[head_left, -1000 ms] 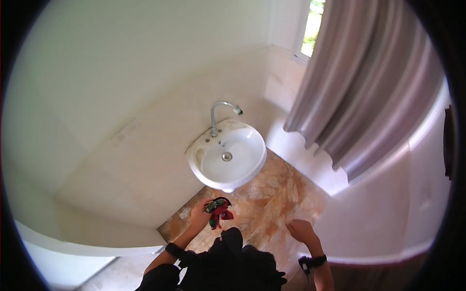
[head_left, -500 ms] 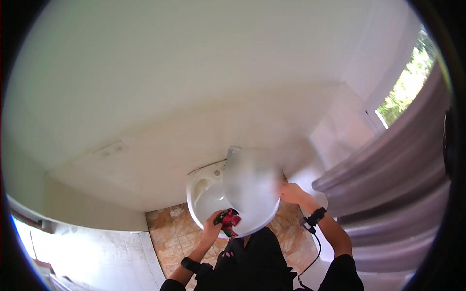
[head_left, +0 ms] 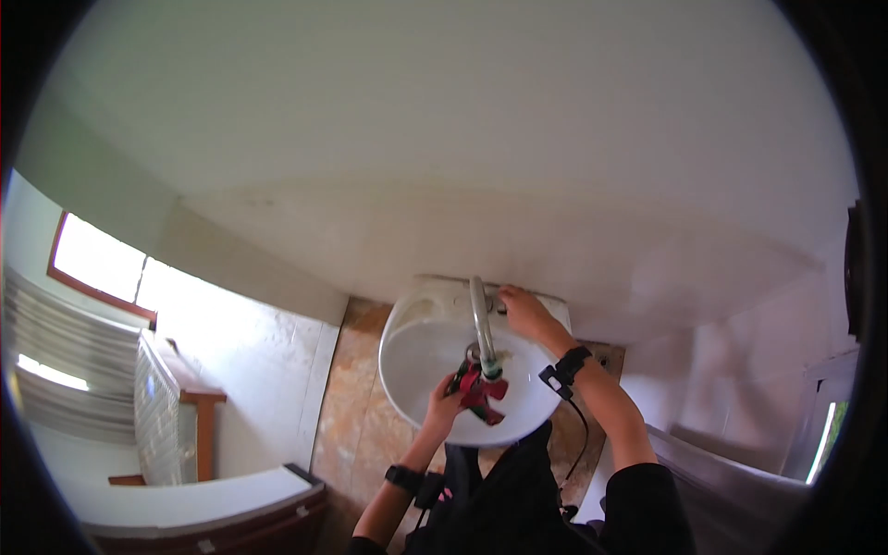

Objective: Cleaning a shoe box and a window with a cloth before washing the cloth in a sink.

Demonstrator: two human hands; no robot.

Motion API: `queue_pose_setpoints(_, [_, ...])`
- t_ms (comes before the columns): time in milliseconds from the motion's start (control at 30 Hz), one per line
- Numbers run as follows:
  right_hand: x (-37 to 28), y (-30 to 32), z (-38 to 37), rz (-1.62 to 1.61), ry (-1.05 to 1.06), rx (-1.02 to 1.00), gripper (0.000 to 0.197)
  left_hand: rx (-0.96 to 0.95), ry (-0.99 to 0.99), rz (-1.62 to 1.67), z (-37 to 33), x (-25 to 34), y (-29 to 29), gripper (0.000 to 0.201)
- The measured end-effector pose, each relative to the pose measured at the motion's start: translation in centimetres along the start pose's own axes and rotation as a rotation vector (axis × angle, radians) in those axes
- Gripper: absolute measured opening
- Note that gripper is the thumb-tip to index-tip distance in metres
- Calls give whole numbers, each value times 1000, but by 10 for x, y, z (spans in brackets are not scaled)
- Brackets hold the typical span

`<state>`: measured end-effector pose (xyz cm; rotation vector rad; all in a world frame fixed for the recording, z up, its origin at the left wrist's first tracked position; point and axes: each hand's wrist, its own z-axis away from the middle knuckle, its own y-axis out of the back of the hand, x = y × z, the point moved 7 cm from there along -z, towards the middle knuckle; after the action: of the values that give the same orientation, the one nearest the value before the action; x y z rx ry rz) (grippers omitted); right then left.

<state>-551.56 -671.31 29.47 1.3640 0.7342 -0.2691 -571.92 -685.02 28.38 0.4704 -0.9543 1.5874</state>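
A white washbasin [head_left: 392, 372] stands in front of me, with a tall, bent tap spout [head_left: 480, 319] reaching over its bowl. My left hand [head_left: 443, 407] is closed around a crumpled red cloth [head_left: 480, 392] with dark green and black parts. The cloth is right under the spout's end, over the bowl, and some of it hangs loose. My right hand [head_left: 524, 313] is at the basin's back ledge, just right of the spout's base. Its fingers are bent over a small dark tap handle [head_left: 500, 311], which they partly hide.
Brown marbled floor tiles [head_left: 356, 416] lie around the basin, with a pale wall [head_left: 518, 222] behind it. A dark-edged counter or cabinet [head_left: 213, 532] is at lower left. Farther left is a wooden-framed piece [head_left: 199, 396]. A cable [head_left: 585, 435] hangs from my right wrist device.
My view has swung round. My right hand has gone from the basin's right side to the tap at the back. My left hand has brought the cloth from the front rim under the spout.
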Motion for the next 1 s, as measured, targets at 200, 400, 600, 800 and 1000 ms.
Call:
queue_pose_setpoints(200, [16,-11,14,-54,77,58,45,43,-5,198,-20,-12,-20,37])
queue_pose_setpoints(400, [11,-7,19,-97,69,99,46,93,-25,149,-18,7,-31,32])
queue_pose_setpoints(600, [12,-27,82,-520,-71,329,44,75,-36,242,-13,1,-36,33])
queue_pose_setpoints(800, [-58,-74,119,-1934,-656,-14,54,-67,-208,88,-10,6,-48,41])
queue_pose_setpoints(1000, [-58,-88,102,-2008,-551,56,41,118,-699,-1239,21,23,-76,51])
